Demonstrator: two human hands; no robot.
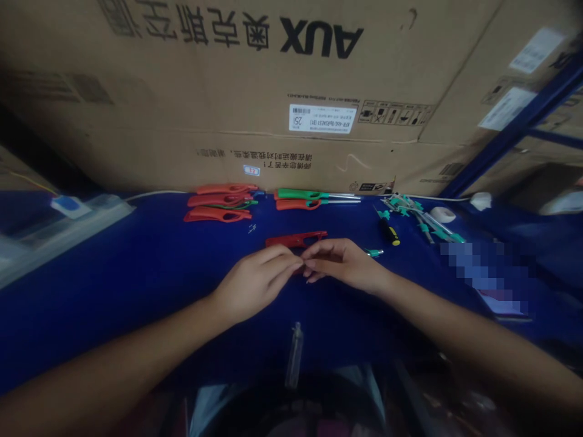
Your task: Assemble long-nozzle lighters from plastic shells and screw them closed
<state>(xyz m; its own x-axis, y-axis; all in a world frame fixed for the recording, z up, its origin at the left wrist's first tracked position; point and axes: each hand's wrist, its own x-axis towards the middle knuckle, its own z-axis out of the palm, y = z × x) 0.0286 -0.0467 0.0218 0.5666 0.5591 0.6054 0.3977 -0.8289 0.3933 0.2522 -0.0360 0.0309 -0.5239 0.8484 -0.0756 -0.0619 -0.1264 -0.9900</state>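
Observation:
My left hand (257, 280) and my right hand (348, 264) meet over the middle of the blue table, fingertips pinched together. Whatever they pinch is too small or hidden to make out. Just behind the fingers lies a red lighter casing (296, 239), its lower part covered by my hands. A short green piece with a metal tip (375, 252) sticks out beside my right hand. Close to the front edge, below the hands, there is a clear narrow object (295, 355) of a kind I cannot tell.
Several red lighter casings (217, 213) lie at back left. Green (298, 194) and orange (296, 204) lighters with metal rods lie at back centre. At right are a screwdriver (390, 232), green-ended metal rods (432, 223) and a white roll (443, 214). A large cardboard box (204, 109) stands behind.

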